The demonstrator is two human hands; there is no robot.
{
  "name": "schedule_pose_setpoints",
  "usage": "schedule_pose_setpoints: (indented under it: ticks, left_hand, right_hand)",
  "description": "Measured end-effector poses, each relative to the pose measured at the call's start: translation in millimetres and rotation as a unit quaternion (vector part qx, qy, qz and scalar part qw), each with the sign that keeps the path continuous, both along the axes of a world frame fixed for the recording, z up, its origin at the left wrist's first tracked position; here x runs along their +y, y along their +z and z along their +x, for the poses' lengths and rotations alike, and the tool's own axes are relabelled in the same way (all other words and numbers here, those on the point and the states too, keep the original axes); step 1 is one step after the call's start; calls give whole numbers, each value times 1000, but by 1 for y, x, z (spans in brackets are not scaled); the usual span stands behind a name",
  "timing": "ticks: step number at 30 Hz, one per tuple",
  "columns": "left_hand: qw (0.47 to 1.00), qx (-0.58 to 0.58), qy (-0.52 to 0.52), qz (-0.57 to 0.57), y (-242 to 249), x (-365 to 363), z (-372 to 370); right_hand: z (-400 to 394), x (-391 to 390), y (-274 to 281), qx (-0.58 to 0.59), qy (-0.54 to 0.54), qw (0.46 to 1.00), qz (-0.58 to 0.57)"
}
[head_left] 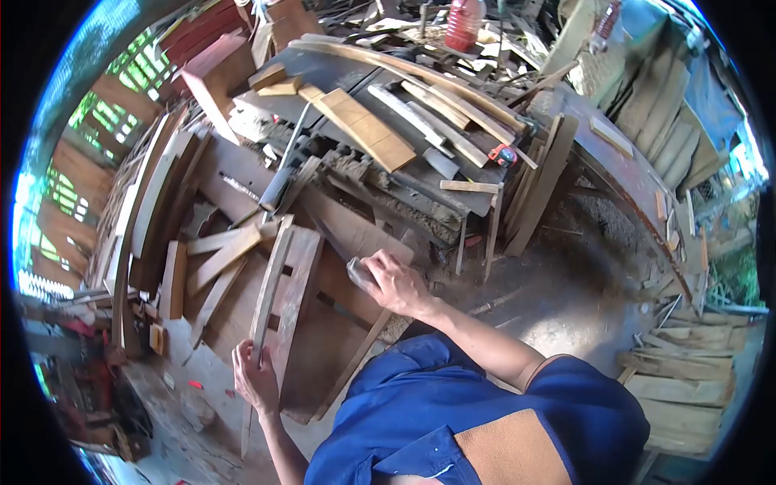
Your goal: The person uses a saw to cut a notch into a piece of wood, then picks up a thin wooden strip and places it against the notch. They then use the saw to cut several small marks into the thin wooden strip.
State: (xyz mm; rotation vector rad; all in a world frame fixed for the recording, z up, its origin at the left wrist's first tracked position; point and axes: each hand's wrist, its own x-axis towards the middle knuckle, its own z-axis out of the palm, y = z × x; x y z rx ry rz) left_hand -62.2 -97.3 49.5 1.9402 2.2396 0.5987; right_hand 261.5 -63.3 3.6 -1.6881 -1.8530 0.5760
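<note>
Cluttered workshop: left hand [257, 378] grasps one slat [267, 295]; right hand [394, 283] clenches one block [358, 272].

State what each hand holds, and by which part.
The left hand grips a long wooden slat near its lower end. The right hand is closed over a small grey block, gripped from its top; what the block is cannot be told.

Bright daylight pours in from nine and three o'clock; strong fisheye bending, black vignette corners, slight blur toward the edges.
</note>
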Motion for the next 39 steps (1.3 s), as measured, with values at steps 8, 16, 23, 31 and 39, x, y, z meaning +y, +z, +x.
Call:
schedule_pose_setpoints:
  ticks: [8,16,23,31,39]
  left_hand:
    - [998,31,-45,24,20,48,89]
    - [962,80,-255,55,29,129,235]
    - [909,109,-399,61,31,181,335]
    - [896,105,-429,47,20,219,376]
    - [812,92,-567,99,-7,331,476]
  right_hand:
    - [157,35,-18,-16,-162,979,120]
    - [417,63,-84,-184,-435,870,141]
    - [487,85,-87,-82,-245,961,-100]
    - [476,86,-13,-153,-265,933,189]
    - [476,61,-1,-11,-329,908,261]
